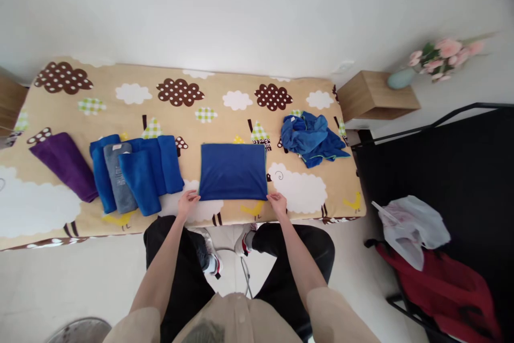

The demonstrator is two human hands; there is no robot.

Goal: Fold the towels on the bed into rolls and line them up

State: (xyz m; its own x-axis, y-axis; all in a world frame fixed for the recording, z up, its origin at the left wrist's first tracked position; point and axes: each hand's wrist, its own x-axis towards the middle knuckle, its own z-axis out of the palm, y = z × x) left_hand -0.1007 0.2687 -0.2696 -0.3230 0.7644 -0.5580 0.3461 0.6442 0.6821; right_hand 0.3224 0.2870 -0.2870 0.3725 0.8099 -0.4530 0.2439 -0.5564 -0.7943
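Note:
A blue cloth [233, 172] with a thin green edge lies flat as a rectangle near the front of the patterned bed cover [225, 126]. My left hand [188, 203] pinches its near left corner, and my right hand [278, 204] pinches the near right corner. Off to the left lie several folded or rolled cloths: a purple one [66, 166], a grey one [120, 177] and blue ones [140, 180]. On the right a crumpled blue cloth [311, 138] sits in a loose heap.
A wooden wall box [379, 94] holds a vase [401, 78] with pink flowers at the back right. Beyond the bed's right end are a black-framed rack [437, 172], a white plastic bag [415, 228] and a red bag [450, 289]. My legs are against the front edge.

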